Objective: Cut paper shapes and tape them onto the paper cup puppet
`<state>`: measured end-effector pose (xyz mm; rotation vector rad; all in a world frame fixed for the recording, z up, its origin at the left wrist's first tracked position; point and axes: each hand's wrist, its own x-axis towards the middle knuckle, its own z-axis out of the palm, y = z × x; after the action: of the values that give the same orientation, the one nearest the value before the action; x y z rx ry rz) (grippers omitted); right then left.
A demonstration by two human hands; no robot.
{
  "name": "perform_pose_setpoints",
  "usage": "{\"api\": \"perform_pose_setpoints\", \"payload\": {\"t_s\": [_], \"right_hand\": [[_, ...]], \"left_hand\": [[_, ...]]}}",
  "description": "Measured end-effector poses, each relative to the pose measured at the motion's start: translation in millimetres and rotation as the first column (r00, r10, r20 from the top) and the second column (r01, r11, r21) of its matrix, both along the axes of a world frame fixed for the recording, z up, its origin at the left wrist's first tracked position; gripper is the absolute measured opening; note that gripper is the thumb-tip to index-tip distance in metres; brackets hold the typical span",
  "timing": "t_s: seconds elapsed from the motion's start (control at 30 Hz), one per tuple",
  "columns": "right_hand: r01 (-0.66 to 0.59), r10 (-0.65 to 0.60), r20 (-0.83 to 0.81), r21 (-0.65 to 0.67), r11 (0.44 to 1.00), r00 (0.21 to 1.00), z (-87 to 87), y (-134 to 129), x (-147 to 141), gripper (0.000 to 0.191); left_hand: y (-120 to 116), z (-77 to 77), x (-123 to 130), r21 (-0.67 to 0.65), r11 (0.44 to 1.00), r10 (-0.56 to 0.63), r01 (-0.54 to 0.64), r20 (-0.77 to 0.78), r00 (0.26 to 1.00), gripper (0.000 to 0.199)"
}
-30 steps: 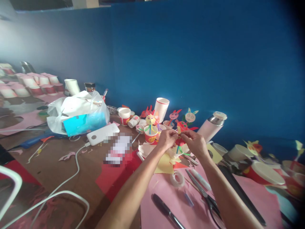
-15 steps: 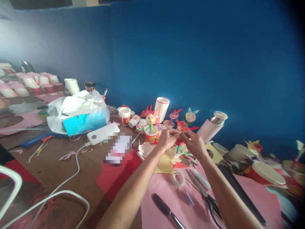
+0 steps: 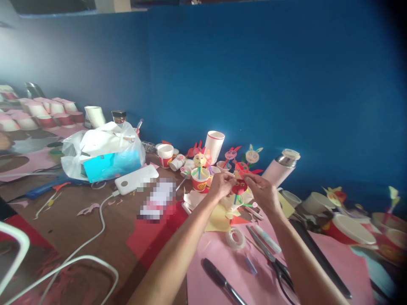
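Note:
A round red paper face (image 3: 240, 187) stands on a straw over a white paper cup (image 3: 232, 204). My left hand (image 3: 222, 185) pinches its upper left edge, where a small yellow paper strip (image 3: 237, 174) sticks up. At the upper right edge, the closed fingertips of my right hand (image 3: 263, 189) grip the same face; the exact contact is partly hidden. Just to the left, a yellow paper face (image 3: 200, 159) rises on straws from a red and white cup (image 3: 200, 184). More paper faces with ears, one pink (image 3: 230, 153) and one cream (image 3: 252, 156), stand behind my hands.
Black-handled scissors (image 3: 281, 271), a tape roll (image 3: 235, 239) and a black marker (image 3: 219, 277) lie on pink paper (image 3: 203, 292). A thermos (image 3: 280, 168) leans at the right. Left are a plastic bag (image 3: 71, 159) and a power bank (image 3: 136, 178) with a white cable.
My right hand's fingers have shifted slightly up and apart from my left fingertips, uncovering more of the red face. The whole view has moved slightly.

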<state>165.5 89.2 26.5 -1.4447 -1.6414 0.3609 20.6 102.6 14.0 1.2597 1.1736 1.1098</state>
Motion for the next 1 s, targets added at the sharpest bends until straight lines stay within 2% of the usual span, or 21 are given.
{"api": "perform_pose_setpoints", "payload": {"t_s": [0.13,0.33,0.57,0.73,0.87,1.0], "right_hand": [[0.078,-0.076,-0.081,0.025,0.997,0.994,-4.8,-9,13,0.04],[0.112,-0.113,-0.094,-0.02,0.994,0.989,-17.4,-30,31,0.035],[0.117,-0.12,-0.064,-0.059,0.991,0.991,-30.3,-54,45,0.029],[0.108,-0.112,-0.06,-0.068,0.992,0.992,-46.7,-70,45,0.03],[0.066,-0.07,-0.053,-0.07,0.995,0.996,-58.2,-84,44,0.029],[0.03,-0.032,-0.042,-0.066,0.997,0.999,-61.5,-96,44,0.028]], "left_hand": [[1,-0.3,0,-0.017,1.0,0.009,-0.009,0.01,1.0,0.015],[2,-1.7,-1,-0.003,1.0,-0.028,0.028,0.03,0.999,0.017],[-7,4.0,-5,0.006,0.996,-0.087,0.087,0.043,0.995,0.018],[-9,3.6,-6,0.0,0.994,-0.105,0.106,0.094,0.99,0.022],[-7,2.7,-4,-0.012,0.993,-0.117,0.119,0.135,0.984,0.017],[-9,5.5,-2,-0.033,0.99,-0.129,0.137,0.169,0.977,0.019]]}}
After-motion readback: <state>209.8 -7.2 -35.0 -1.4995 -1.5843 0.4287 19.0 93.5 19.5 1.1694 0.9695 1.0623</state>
